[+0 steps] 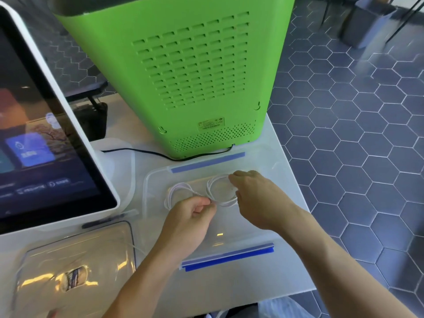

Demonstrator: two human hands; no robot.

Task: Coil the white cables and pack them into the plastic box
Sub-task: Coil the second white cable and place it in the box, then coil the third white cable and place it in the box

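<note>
A clear plastic box point(146, 193) with blue clip edges lies on the white table. Inside it lie two white cable coils: one on the left point(176, 190) and one on the right point(218, 187). My left hand point(191, 216) is inside the box, fingers pinched on the cable between the two coils. My right hand point(252, 193) reaches in from the right, fingertips touching the rim of the right coil.
A big green vented machine point(188, 72) stands right behind the box, with a black cord point(160, 154) running from its base. A tilted touchscreen point(41, 134) fills the left. A clear lid point(75, 260) lies front left. The table edge drops to tiled floor at right.
</note>
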